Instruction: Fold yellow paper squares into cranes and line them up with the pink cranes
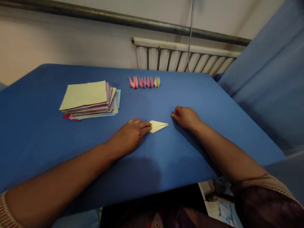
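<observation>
A small piece of pale yellow folded paper (157,126) lies on the blue tabletop, kite-shaped with a centre crease and its sharp tip toward the right. My left hand (130,134) grips its left end against the table, fingers close together over the edge. The paper's left corner is hidden under those fingertips. To the right of the tip, and apart from it, my right hand (186,117) rests with its fingers curled in. Nothing shows between them.
Left of centre stands a thick stack of coloured paper (84,95), yellow sheet on top. Several small folded paper cranes (142,82), orange, pink and yellow, line up near the back edge. Behind the blue table (152,104) are a radiator (175,55) and a pipe; a blue curtain (268,69) hangs right.
</observation>
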The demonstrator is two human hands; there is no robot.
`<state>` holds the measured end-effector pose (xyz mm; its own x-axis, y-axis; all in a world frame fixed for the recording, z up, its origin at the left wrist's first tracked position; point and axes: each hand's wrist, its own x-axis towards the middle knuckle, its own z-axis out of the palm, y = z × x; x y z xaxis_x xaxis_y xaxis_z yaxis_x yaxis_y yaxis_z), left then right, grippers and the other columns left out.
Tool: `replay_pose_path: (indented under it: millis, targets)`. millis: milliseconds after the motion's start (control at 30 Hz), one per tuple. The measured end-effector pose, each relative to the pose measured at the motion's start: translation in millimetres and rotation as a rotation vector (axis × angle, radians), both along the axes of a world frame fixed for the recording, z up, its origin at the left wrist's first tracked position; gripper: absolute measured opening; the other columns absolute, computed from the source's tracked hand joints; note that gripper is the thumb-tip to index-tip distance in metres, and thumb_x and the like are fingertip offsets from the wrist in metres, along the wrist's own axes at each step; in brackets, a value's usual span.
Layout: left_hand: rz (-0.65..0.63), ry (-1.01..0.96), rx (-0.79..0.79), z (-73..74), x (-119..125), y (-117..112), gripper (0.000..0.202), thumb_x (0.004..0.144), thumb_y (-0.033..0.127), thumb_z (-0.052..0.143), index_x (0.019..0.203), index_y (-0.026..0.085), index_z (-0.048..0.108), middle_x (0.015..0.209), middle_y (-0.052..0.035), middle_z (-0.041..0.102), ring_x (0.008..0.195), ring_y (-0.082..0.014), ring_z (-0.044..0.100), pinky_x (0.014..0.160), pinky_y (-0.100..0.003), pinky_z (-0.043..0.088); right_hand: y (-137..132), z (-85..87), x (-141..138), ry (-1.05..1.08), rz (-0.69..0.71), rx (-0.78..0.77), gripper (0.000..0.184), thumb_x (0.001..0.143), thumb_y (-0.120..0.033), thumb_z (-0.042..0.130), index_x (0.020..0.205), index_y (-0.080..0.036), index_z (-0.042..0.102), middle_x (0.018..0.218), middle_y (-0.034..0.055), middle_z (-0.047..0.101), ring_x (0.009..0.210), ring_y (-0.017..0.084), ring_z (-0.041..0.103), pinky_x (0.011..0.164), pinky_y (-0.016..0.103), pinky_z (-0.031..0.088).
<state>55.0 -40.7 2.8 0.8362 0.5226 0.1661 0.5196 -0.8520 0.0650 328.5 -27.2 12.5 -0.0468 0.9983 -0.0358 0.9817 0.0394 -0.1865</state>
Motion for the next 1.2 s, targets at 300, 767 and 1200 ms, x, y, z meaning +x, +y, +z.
replay_pose_path:
  millis: [300,767,1200]
  targets:
    - [0.01,-0.009,-0.038,5.1,3.9,-3.1,0.033,0.096,0.02,0.045,0.121,0.019,0.066,0.123,-0.0095,0.067,0.113,-0.0247,0.06,0.096,-0.043,0.044,-22.0,-24.7,-41.4,0.167,0.205,0.207,0.041,0.093,-0.03,0.046,0.131,-0.012,0.048,0.142,0.0184,0.049,0.13,0.03,0.044,0.104,0.047,0.036]
    - [0.062,-0.052,-0.117,8.9,12.3,3.2,0.03,0.099,0.032,0.043,0.109,0.018,0.068,0.111,-0.008,0.069,0.099,-0.023,0.058,0.089,-0.039,0.044,-3.3,-6.6,-11.6,0.328,0.268,-0.055,0.027,0.077,-0.033,0.073,0.098,-0.019,0.062,0.1,0.0059,0.06,0.088,0.018,0.056,0.08,0.031,0.044]
    - [0.023,0.128,-0.09,12.3,39.0,21.0,0.027,0.097,0.02,0.039,0.106,0.016,0.064,0.104,-0.0088,0.065,0.094,-0.0228,0.057,0.078,-0.033,0.045,11.5,-6.9,8.6,0.531,0.429,-0.173,0.012,0.079,-0.015,0.068,0.09,-0.018,0.064,0.095,0.0015,0.06,0.084,0.012,0.057,0.08,0.026,0.045]
